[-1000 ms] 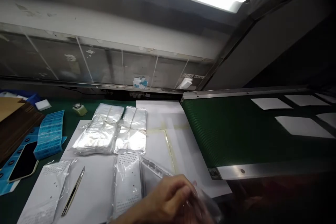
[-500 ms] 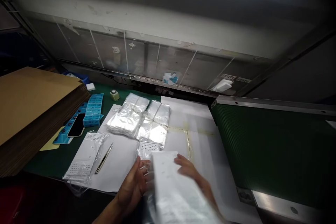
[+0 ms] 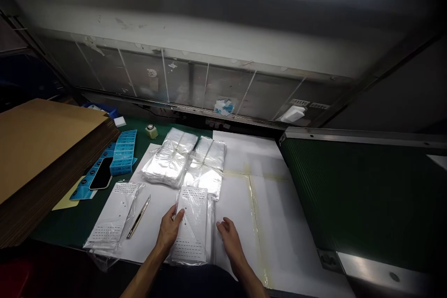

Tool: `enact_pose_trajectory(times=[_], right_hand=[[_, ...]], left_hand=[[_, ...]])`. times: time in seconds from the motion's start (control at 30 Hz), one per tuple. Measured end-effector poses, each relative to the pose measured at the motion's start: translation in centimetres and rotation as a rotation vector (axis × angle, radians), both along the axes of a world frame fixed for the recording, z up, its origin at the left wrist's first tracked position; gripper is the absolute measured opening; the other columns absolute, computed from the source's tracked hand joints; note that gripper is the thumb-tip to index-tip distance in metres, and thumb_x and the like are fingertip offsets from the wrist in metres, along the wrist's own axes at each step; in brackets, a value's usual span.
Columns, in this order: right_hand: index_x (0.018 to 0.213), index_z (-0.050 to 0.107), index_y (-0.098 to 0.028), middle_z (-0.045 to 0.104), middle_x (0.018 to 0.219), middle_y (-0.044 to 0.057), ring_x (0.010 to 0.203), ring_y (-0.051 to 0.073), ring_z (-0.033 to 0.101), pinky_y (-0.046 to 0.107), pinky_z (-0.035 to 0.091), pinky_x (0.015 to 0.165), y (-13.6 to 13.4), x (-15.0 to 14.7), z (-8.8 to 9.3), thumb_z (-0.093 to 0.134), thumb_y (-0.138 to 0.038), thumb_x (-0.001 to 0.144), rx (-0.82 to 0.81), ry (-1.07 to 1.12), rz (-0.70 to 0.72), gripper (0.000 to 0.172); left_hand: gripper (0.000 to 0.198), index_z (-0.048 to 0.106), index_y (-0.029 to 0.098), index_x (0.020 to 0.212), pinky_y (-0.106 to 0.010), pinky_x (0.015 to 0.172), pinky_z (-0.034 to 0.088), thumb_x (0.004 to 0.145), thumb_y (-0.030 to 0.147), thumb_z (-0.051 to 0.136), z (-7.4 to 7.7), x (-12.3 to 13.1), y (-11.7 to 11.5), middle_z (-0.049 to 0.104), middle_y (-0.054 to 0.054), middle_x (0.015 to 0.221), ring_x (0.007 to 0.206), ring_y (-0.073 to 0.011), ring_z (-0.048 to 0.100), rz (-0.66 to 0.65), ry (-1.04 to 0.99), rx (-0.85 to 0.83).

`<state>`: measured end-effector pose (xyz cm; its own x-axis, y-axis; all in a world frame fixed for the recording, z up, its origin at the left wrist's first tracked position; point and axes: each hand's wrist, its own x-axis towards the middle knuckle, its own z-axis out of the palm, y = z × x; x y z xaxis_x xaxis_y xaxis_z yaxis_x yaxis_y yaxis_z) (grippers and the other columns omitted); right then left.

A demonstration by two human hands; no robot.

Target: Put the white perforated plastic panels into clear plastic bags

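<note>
A plastic-wrapped white stack with rows of black dashes (image 3: 191,226) lies at the front middle of the table. My left hand (image 3: 170,228) grips its left edge, thumb on top. Just right of the stack, my right hand (image 3: 228,237) is apart from it, fingers slightly curled and parted, holding nothing. Behind lie two tied bundles of clear plastic bags, the left one (image 3: 170,158) beside the right one (image 3: 205,163). To the left are a similar wrapped stack (image 3: 113,216) and a slim cutter knife (image 3: 138,218).
Brown cardboard sheets (image 3: 49,139) are piled at the left, beside a phone (image 3: 101,173) and blue label sheets (image 3: 124,151). A small jar (image 3: 151,132) stands behind. A green conveyor belt (image 3: 363,195) runs along the right; a panel (image 3: 188,81) rises at the back.
The white item that was raised and blurred between my hands is no longer held up. My left hand now grips the stack on the table, and my right hand has come away, lower and empty.
</note>
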<state>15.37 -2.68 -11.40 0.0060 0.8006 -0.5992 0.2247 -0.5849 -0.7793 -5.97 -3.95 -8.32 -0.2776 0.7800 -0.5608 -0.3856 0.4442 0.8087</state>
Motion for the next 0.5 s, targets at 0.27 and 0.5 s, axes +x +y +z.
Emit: enact_pose_trajectory(times=[0.27, 0.5], right_hand=[[0.134, 0.031, -0.009, 0.039, 0.135, 0.021, 0.123, 0.030, 0.042, 0.039, 0.038, 0.095, -0.2, -1.0, -3.0, 0.055, -0.063, 0.070, -0.105, 0.093, -0.080, 0.087], [0.136, 0.031, -0.012, 0.041, 0.136, 0.017, 0.123, 0.027, 0.041, 0.036, 0.030, 0.101, 0.5, -1.2, -3.7, 0.068, -0.050, 0.066, -0.079, 0.220, -0.108, 0.088]], left_hand=[[0.080, 0.016, 0.032, 0.140, -0.047, 0.104, 0.031, 0.077, 0.033, 0.065, -2.4, 0.5, 0.0, 0.028, -0.009, 0.145, 0.129, -0.0317, 0.033, -0.106, 0.075, -0.053], [0.047, 0.047, 0.018, 0.125, -0.038, 0.093, 0.046, 0.081, 0.031, 0.057, -3.1, 0.3, -0.2, 0.063, -0.009, 0.112, 0.101, -0.0266, 0.060, -0.226, -0.258, -0.211]])
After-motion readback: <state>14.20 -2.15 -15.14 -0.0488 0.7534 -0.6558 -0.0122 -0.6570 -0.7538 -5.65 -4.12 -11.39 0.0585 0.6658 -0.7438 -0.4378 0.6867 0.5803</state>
